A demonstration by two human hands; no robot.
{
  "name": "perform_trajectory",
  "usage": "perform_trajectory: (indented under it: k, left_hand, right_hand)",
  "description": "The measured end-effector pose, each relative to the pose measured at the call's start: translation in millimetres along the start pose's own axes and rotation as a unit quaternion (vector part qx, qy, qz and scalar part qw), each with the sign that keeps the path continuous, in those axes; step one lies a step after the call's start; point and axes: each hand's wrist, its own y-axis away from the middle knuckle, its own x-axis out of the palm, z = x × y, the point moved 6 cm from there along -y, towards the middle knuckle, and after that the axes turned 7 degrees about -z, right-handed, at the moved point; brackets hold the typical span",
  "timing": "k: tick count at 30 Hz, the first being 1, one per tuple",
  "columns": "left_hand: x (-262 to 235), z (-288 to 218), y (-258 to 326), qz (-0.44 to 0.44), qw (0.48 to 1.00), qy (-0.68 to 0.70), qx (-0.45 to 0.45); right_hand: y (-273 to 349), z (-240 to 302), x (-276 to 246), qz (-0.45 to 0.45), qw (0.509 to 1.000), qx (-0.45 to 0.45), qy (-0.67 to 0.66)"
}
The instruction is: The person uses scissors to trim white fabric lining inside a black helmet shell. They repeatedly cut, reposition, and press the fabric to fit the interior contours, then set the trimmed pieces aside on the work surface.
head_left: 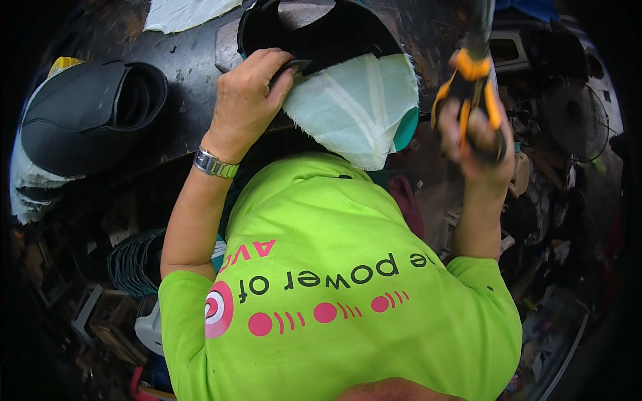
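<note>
- Black leather-like material forms the curved shoe upper lying on the dark, worn workbench at the top of the head view; its pale mesh lining hangs over the bench's near edge.
- The left hand pinches the black edge of that upper between thumb and fingers, just where the lining begins; a metal wristwatch sits on that wrist.
- The right hand is raised off to the right, well apart from the upper, and is clenched around the orange and black handles of a pair of scissors, whose blades point up and away.
- Left on the bench, apart from both hands, lies a second black upper resting on pale cloth.
- Another pale cloth piece lies at the bench's far edge.
- A lime-green shirt with pink and dark print fills the lower middle.
- A fan stands at the far right among blurred clutter.
</note>
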Motion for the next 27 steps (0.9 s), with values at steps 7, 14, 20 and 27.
perform_trajectory:
  k: [7,14,20,27]
  left_hand:
    - [1.0,-0.3,1.8,0.022,1.0,-0.014,-0.009]
    - [5.3,-3.7,2.3,0.026,0.998,-0.057,0.012]
    - [6.0,-1.9,1.8,0.027,0.998,-0.056,-0.005]
    - [3.0,-0.1,1.1,0.031,0.999,-0.021,-0.013]
  right_hand:
    - [46.9,-91.3,30.2,0.003,0.948,0.318,-0.001]
    - [43.5,-110.6,12.0,-0.027,0.938,0.345,-0.03]
    - [43.1,-112.0,12.2,-0.013,0.925,0.378,-0.032]
    - [44.0,-107.6,11.6,0.025,0.907,0.398,-0.137]
